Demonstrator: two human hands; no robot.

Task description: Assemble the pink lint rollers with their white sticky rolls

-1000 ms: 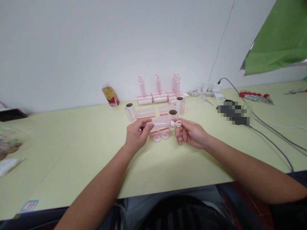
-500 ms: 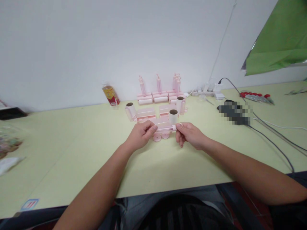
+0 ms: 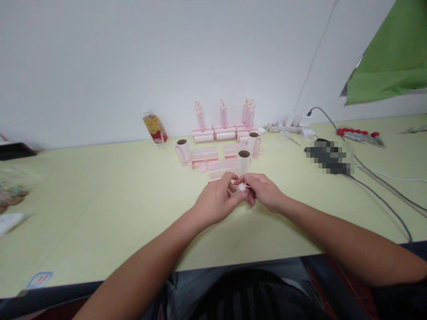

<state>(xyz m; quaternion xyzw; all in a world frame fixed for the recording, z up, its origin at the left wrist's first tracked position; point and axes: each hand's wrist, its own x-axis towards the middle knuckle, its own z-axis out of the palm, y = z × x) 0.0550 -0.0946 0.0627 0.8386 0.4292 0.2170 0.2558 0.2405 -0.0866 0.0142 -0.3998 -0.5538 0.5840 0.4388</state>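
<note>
Both left hand (image 3: 216,202) and right hand (image 3: 268,191) pinch a small pale piece (image 3: 242,187), fingers closed up — nudge forward and that white roll (image 3: 243,165) just beyond them could tip.

The bare left hand (image 3: 218,200) and bare right hand (image 3: 266,191) mostly hide a pale-pink plastic piece (image 3: 242,187) (its full shape cannot be told). A long black object (image 3: 328,158) is partly pixelated; the right edge crops a hanging green sheet (image 3: 388,64), the left a blurred clear plastic bag (image 3: 13,180).

Soft, even light leaves faint shadows on the table (image 3: 116,213), left edge blurred.
</note>
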